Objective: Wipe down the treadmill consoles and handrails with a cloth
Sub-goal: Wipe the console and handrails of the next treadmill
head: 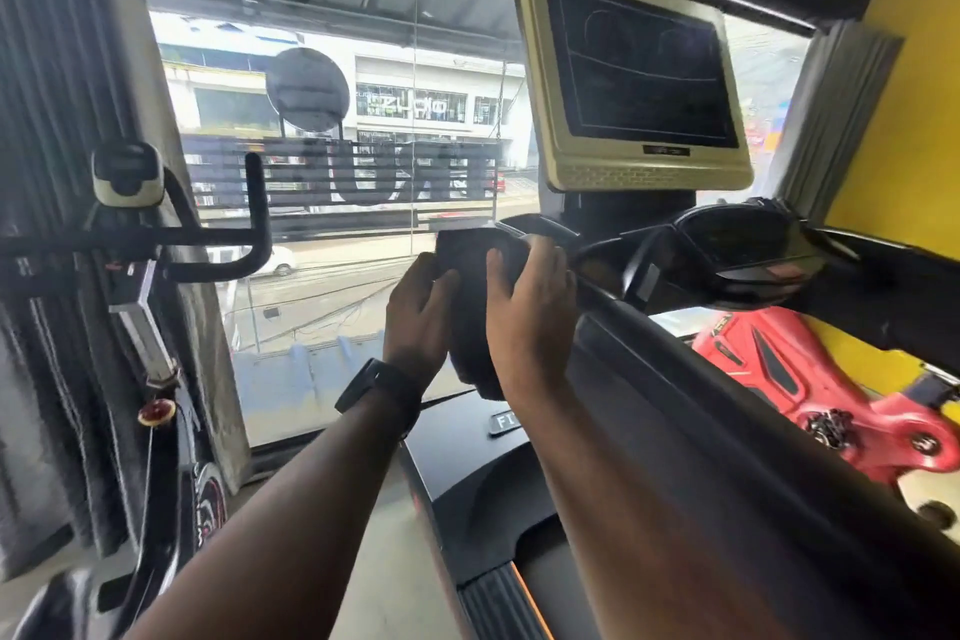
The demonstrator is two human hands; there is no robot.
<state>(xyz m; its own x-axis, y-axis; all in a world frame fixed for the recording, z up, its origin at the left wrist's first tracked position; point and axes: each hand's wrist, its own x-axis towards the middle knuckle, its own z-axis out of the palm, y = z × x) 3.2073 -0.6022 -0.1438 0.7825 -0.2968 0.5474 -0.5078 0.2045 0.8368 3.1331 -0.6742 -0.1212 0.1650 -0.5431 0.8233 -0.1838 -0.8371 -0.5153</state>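
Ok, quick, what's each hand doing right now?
Left hand: gripping the dark cloth.
Right hand: gripping the same cloth, thumb over it.

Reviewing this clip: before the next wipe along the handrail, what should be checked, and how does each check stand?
1. Cloth held: ok. The left hand and the right hand both grip the cloth.
2. Cloth touching the handrail: cannot tell. The hands hide the contact.
3. Handrail free of objects: ok, as far as it shows.
4. Console in view: ok. It sits to the right of the hands.
5. Screen dark: ok.
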